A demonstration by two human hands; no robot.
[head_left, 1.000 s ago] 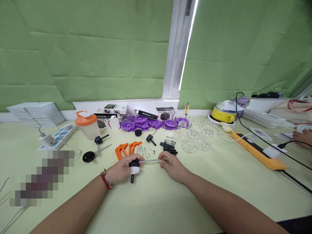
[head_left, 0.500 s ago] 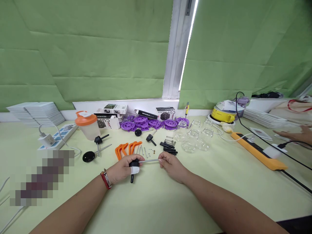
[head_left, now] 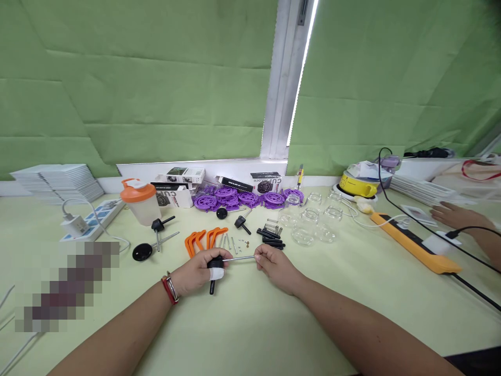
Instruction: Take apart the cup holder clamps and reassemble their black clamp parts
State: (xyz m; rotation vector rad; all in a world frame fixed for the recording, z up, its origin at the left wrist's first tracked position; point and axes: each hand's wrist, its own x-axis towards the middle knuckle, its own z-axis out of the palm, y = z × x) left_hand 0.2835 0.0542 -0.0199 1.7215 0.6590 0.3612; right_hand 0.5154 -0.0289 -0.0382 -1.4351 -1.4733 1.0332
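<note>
Fingers (head_left: 220,254) of the left hand (head_left: 195,269) are closed around a black knob (head_left: 215,263), with a white wrap (head_left: 216,273) on the thumb; below them, a short black peg (head_left: 212,287) points toward the body. Pinched together, the fingertips of the right hand (head_left: 276,266) clamp the far end of a thin metal rod (head_left: 239,258), which goes almost level from the knob across the gap between both hands. How the rod joins the knob, I cannot tell, because the left fingers cover part of it. Just beyond the left fingers are orange hooks (head_left: 190,244), so the room on that side is narrow. Between the hands and a little farther lie metal pins (head_left: 234,245); just past the right fingers are black tubes (head_left: 270,235), with springs (head_left: 271,227) behind them. Clear cups (head_left: 303,235) stand farther to the right, and purple parts (head_left: 248,199) form a row beyond all these. Toward the body, the desk (head_left: 242,324) gives open room between the two forearms, and its near edge shows at the lower right. Well apart from the right fingers, past an orange power strip (head_left: 410,245), another person's hand (head_left: 454,214) is over the desk.
</note>
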